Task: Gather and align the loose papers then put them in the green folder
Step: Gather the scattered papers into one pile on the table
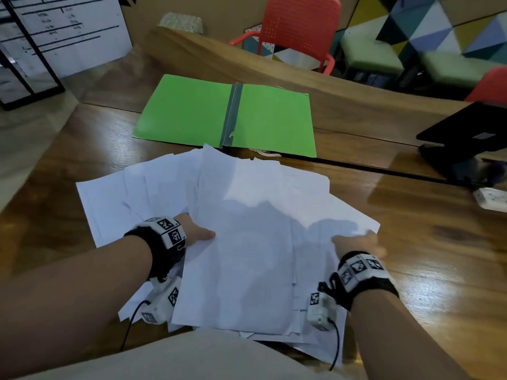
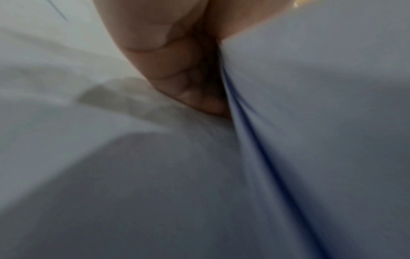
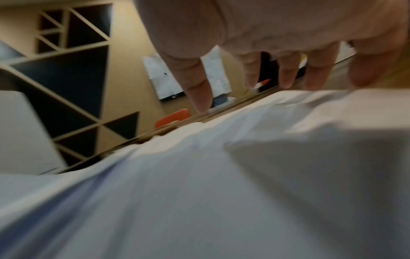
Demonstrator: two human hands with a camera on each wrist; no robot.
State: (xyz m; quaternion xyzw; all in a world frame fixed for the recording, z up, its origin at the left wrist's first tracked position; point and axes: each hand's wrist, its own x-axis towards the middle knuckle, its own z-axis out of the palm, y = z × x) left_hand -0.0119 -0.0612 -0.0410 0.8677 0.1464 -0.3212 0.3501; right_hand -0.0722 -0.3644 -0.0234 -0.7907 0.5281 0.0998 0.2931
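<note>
Loose papers (image 1: pixel 247 229) lie fanned in a messy pile on the near part of the table (image 1: pixel 425 242), unaligned. Left hand (image 1: pixel 196 233) is tucked under the upper sheets at the pile's left side, thumb on top, fingers hidden; grip there cannot be told for sure. Right hand (image 1: pixel 362 242) rests on the pile's right edge, fingers (image 3: pixel 286 73) spread and straight, grip released. Green folder (image 1: pixel 227 116) lies open flat just beyond the papers, nothing between. Black laptop (image 1: pixel 466 138) far right, red chair (image 1: pixel 296 28) behind the table.
</note>
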